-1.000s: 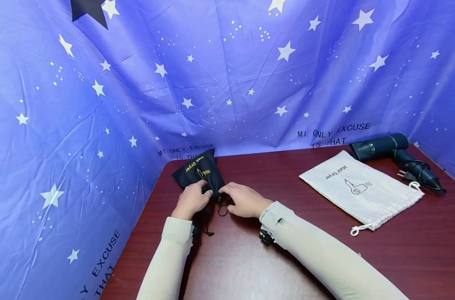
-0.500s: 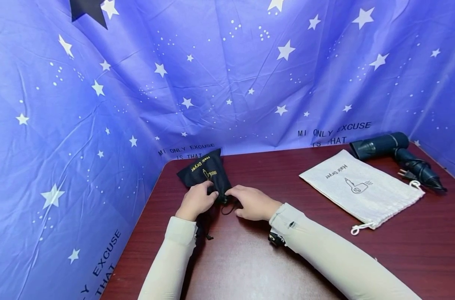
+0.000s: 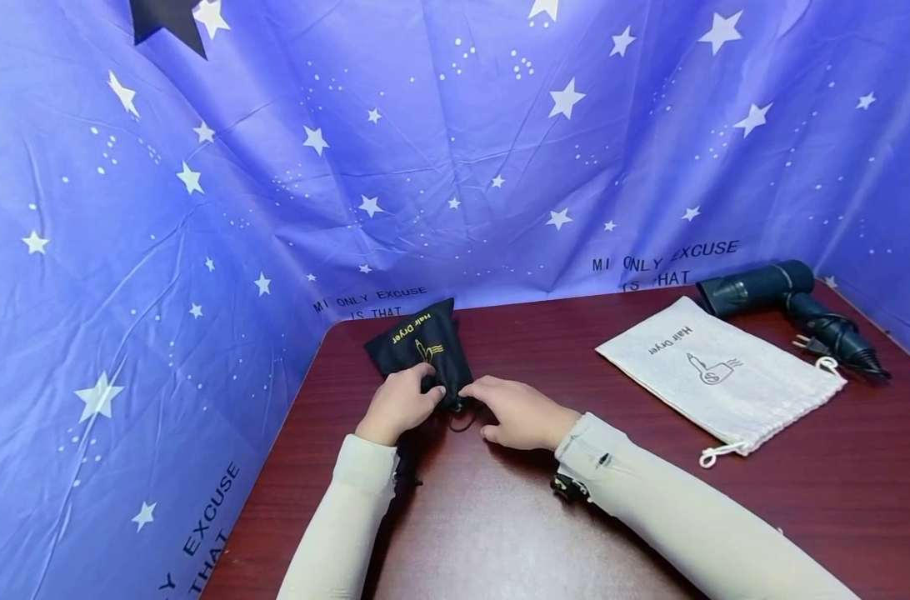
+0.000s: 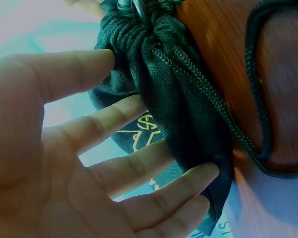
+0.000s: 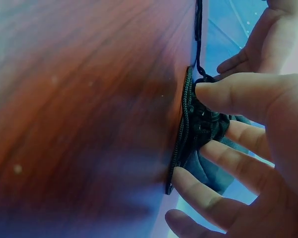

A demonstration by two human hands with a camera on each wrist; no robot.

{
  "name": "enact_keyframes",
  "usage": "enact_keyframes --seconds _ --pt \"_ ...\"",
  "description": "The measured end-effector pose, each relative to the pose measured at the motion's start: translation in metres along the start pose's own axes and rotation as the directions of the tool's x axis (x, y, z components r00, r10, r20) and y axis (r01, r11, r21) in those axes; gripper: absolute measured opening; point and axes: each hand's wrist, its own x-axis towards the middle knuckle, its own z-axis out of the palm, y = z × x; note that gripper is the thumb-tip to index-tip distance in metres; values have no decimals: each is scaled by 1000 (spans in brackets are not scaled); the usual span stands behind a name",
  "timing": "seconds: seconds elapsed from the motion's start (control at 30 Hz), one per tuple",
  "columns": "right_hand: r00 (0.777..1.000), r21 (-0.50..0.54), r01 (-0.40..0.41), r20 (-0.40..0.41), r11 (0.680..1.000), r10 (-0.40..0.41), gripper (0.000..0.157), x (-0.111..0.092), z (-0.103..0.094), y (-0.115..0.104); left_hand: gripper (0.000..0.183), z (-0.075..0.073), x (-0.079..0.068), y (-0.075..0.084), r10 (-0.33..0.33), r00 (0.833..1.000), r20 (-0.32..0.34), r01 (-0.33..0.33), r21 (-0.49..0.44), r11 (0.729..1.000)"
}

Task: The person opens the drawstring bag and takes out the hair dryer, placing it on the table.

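- Your left hand (image 3: 400,405) is resting loosely, fingers extended, against the black pouch (image 3: 447,357) on the desk's (image 3: 530,533) far left.
- Your right hand (image 3: 532,414) is touching its gathered mouth, ungripped.
- You are apparently straightening the pouch; the next move is probably calling for keeping fingers clear of the loose cord (image 4: 263,99).
- A white pouch (image 3: 713,375) and hair dryer (image 3: 758,287) are lying right, well apart, not obstructing.
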Motion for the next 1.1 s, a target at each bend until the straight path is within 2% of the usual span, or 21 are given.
enact_keyframes --seconds 0.57,0.9,1.1 --pt "999 18 -7 -51 1000 8 57 -18 -4 -2 39 1 -6 10 53 998 29 -53 -7 999" --pt "997 29 -8 -83 1000 10 55 -35 -5 -4 41 1 -7 20 90 993 74 -93 35 995" --pt "997 36 -14 -74 999 16 53 -42 -6 -5 38 1 -11 26 96 989 113 -102 49 994"
